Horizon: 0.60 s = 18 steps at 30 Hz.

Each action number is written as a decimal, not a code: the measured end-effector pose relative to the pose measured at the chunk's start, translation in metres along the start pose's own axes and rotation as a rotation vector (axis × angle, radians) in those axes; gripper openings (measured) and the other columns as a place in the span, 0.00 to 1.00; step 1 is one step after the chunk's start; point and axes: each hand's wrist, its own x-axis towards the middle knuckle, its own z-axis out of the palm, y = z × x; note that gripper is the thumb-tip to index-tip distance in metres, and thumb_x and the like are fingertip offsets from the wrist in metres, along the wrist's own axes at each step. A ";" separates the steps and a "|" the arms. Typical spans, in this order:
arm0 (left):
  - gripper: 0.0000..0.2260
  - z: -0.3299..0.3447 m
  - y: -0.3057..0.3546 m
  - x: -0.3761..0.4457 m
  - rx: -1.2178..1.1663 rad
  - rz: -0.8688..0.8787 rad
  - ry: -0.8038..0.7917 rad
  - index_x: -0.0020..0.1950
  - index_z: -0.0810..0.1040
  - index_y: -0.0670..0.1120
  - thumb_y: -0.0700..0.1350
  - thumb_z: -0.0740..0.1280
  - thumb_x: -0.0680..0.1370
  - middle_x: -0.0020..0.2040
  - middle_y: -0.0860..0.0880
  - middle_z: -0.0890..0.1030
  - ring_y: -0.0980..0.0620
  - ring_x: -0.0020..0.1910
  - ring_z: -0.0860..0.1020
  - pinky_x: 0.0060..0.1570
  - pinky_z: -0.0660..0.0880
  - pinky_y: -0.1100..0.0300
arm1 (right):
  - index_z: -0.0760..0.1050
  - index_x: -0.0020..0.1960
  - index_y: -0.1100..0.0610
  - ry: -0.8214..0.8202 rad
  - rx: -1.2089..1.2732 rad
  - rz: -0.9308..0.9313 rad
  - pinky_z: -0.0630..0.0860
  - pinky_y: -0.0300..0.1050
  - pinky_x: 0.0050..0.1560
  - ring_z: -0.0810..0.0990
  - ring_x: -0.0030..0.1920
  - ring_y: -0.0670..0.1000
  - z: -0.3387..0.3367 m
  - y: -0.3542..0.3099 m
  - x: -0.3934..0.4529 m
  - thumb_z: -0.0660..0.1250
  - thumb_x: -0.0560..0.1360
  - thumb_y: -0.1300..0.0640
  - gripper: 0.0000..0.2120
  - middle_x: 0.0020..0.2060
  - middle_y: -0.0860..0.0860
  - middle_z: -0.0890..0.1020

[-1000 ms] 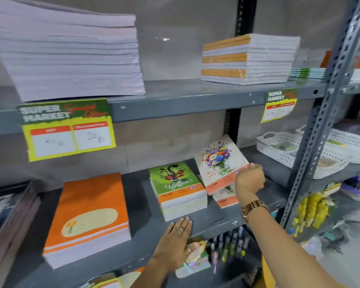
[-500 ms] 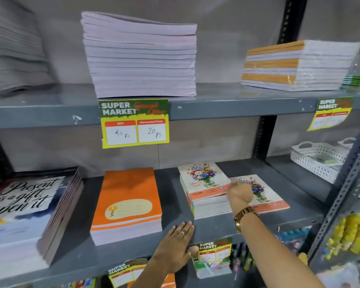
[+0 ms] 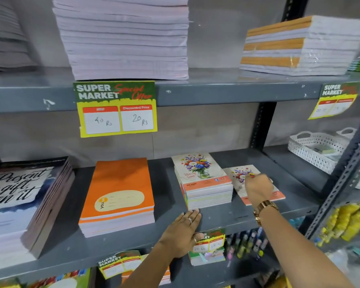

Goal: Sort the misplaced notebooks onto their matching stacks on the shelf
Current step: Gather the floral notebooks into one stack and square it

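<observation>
Head view. The left hand point(image 3: 182, 231) lies flat and open, palm down, on the near edge of the middle shelf point(image 3: 247, 213), its fingertips just short of the floral stack point(image 3: 202, 179); it holds nothing. The right hand point(image 3: 258, 189) is loosely curled over the single floral notebook point(image 3: 256, 185), which lies flat on the shelf just right of that stack. Whether the fingers actually pinch the cover cannot be told, as the back of the hand hides them.

Findings on the work. The single notebook carries the same flower-vase cover as the top of the floral stack, so the stack immediately to its left appears to be its proper home. The orange stack point(image 3: 117, 196) further left and the dark quotation books point(image 3: 19, 200) at far left look uniform on top and seem to need no attention in this step.

Recommendation for the step in hand. Take the notebook by its near edge, thumb under and fingers on top, lift it clear of the shelf instead of dragging it, and carry it left. Lay it square on the stack, spines aligned. The left hand is well placed to steady the stack's near corner, since the pile shows mixed edges and could shift. The white basket point(image 3: 318, 150) at far right stands well apart and is no obstruction.
</observation>
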 end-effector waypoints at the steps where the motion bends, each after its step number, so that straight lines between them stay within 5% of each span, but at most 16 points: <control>1: 0.27 0.001 0.003 0.004 0.006 0.018 -0.002 0.75 0.43 0.45 0.53 0.50 0.81 0.78 0.48 0.44 0.52 0.76 0.44 0.70 0.38 0.62 | 0.74 0.57 0.69 -0.013 -0.039 0.031 0.74 0.52 0.57 0.77 0.58 0.64 -0.005 0.007 0.005 0.66 0.73 0.54 0.20 0.56 0.67 0.79; 5: 0.27 0.007 0.015 0.027 0.039 0.085 -0.001 0.75 0.44 0.44 0.52 0.50 0.81 0.78 0.46 0.45 0.50 0.76 0.44 0.72 0.38 0.60 | 0.59 0.71 0.64 -0.250 -0.243 0.214 0.64 0.55 0.69 0.64 0.70 0.61 -0.018 0.038 0.032 0.72 0.67 0.41 0.43 0.70 0.61 0.67; 8: 0.27 0.011 0.024 0.043 0.075 0.126 0.012 0.75 0.44 0.43 0.51 0.51 0.81 0.78 0.45 0.46 0.49 0.76 0.44 0.73 0.38 0.58 | 0.49 0.75 0.63 -0.370 -0.386 0.186 0.60 0.58 0.73 0.59 0.73 0.61 -0.019 0.055 0.045 0.75 0.60 0.37 0.57 0.73 0.60 0.61; 15: 0.28 0.019 0.042 0.075 0.133 0.173 0.020 0.75 0.43 0.43 0.55 0.46 0.79 0.78 0.45 0.45 0.49 0.76 0.44 0.73 0.38 0.57 | 0.51 0.74 0.63 -0.441 -0.557 0.165 0.59 0.57 0.72 0.56 0.74 0.61 -0.022 0.060 0.074 0.76 0.60 0.37 0.57 0.74 0.61 0.58; 18: 0.27 0.021 0.044 0.082 0.125 0.173 0.028 0.75 0.43 0.43 0.53 0.49 0.81 0.78 0.45 0.46 0.50 0.76 0.44 0.73 0.37 0.58 | 0.64 0.68 0.60 -0.399 -0.526 0.124 0.61 0.53 0.70 0.62 0.72 0.59 -0.023 0.065 0.083 0.73 0.66 0.41 0.40 0.70 0.60 0.67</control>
